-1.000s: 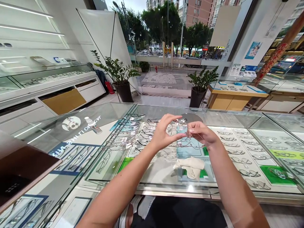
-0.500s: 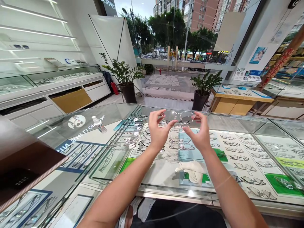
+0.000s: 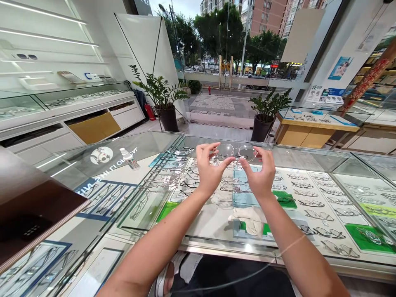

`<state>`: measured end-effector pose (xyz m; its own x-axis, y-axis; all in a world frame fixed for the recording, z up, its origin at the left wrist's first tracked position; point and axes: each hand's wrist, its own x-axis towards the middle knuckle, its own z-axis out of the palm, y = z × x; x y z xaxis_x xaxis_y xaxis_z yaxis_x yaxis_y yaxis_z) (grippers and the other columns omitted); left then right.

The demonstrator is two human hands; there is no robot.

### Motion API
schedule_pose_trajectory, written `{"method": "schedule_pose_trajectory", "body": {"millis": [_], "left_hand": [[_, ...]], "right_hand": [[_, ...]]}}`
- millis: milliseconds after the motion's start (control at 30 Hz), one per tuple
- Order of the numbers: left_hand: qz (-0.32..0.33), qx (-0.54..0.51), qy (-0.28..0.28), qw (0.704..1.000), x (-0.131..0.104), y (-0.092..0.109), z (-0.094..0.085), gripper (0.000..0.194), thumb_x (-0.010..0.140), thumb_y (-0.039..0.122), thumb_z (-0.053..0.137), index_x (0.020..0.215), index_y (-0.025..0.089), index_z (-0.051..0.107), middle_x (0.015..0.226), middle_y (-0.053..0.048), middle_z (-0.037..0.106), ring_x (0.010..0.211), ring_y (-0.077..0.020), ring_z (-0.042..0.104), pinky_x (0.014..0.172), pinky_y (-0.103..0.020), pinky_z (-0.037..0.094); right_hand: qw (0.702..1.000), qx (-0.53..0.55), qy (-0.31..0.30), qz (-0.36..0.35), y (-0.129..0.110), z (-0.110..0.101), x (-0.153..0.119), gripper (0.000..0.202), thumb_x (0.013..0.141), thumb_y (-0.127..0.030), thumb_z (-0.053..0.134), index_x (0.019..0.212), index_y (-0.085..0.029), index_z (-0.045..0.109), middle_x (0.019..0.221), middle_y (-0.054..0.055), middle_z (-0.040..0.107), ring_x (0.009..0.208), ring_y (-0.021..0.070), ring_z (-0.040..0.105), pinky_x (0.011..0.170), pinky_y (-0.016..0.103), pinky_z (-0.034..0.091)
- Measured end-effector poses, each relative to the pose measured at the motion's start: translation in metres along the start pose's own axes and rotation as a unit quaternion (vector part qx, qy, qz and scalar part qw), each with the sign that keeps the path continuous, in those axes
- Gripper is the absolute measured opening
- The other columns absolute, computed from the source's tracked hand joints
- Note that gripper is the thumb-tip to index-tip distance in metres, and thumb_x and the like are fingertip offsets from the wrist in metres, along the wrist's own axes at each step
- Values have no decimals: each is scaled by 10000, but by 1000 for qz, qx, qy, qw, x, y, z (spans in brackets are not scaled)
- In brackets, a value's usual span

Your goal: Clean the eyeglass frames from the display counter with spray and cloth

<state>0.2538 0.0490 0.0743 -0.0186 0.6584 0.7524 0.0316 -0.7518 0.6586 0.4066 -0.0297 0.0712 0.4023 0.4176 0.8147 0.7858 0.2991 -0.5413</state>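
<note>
A pair of thin-framed, clear-lensed eyeglasses (image 3: 236,149) is held up above the glass display counter (image 3: 198,243). My left hand (image 3: 212,167) grips its left side, fingers at the outer edge and thumb pointing in below the lens. On the other side my right hand (image 3: 260,168) holds the opposite end the same way, its thumb under the bridge. Both thumb tips come close together beneath the frame. A crumpled cream cloth (image 3: 249,218) lies on the counter nearer to me, left of my right forearm.
Rows of eyeglasses (image 3: 309,192) lie inside the counter. A spray bottle (image 3: 129,159) stands on the glass to the left. At the lower left a dark brown panel (image 3: 37,206) juts in. Two potted plants (image 3: 168,117) stand beyond, before the glass doors.
The glasses and both hands have shifted slightly to the right in view, and the thumbs have come closer together. The grip stays on both sides of the frame.
</note>
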Motion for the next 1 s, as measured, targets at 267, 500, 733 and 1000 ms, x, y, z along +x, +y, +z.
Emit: {"method": "schedule_pose_trajectory", "body": {"millis": [267,500,733,1000], "left_hand": [[19,-7,-11,1000,-1,-1,0,630,801,553,889,1322,282,660,1261,-93,558,1151,-228,628,1042,-441,595],[46,6,17,999,-2,4,0,558,832,492,883,1287,260,658,1237,-95,590,1156,-235,622,1000,-425,595],[59,15,23,998,-4,1,1,569,814,493,900,1278,271,656,1215,-83,597,1126,-228,624,956,-411,597],[69,-36,39,996,58,37,7,528,825,474,894,1278,299,684,1260,-81,603,1132,-215,636,980,-400,594]], "right_hand": [[1000,12,15,6,1,-2,2,486,940,-576,736,1311,-274,647,1122,92,682,1039,280,656,909,462,553],[996,62,22,55,3,0,0,570,916,-543,776,1364,-246,586,1211,119,681,1122,287,670,953,466,555],[998,50,27,33,6,1,0,568,909,-550,770,1341,-240,572,1212,104,680,1119,270,681,940,459,578],[997,-2,56,-52,-30,-8,70,550,930,-568,742,1351,-256,574,1210,96,681,1107,269,690,903,452,593]]}}
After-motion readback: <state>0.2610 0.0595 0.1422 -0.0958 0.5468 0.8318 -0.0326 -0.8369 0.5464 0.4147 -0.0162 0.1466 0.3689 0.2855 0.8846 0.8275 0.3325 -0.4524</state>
